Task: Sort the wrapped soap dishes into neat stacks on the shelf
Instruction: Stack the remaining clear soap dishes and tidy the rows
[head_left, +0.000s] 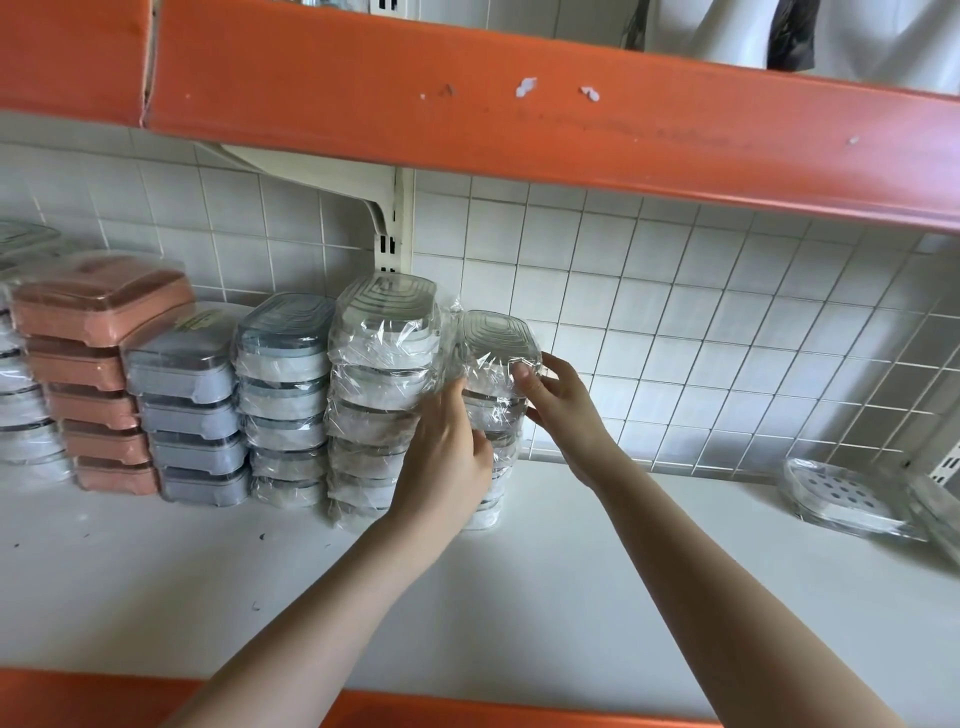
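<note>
Stacks: six that I can count along the back of the white shelf (519, 597), running from the left edge to the middle of the frame.
Colours: a partly cut-off white pile, then the salmon stack (98, 374), the grey stack (192, 410), a blue-lidded stack (283, 395), and the tall clear stack (382, 389) at centre.
Working pile: the newest stack (496, 415), just right of centre and touching the tall clear one, against the tiled wall (675, 322).
Top piece: I've got the top soap dish (493, 345) sitting on that pile, its film loose and crinkled.
Handling: I'd call these light, stiff plastic shells under slippery wrap; the film will slide and bunch, so I'd take the hard rim at both short ends, not the loose plastic.
Left hand (441, 457): fingers fairly straight and close together, laid flat on the front of the pile, steadying it.
Right hand (558, 402): fingers curled, thumb on the near face of the top dish, pinching its right end.
Leftovers: a clear perforated soap dish (847, 501) lies unstacked at the lower right, well apart from the piles, with something similar beside it at the edge.
Overhead: the orange shelf edge (519, 104) spans the upper frame.
</note>
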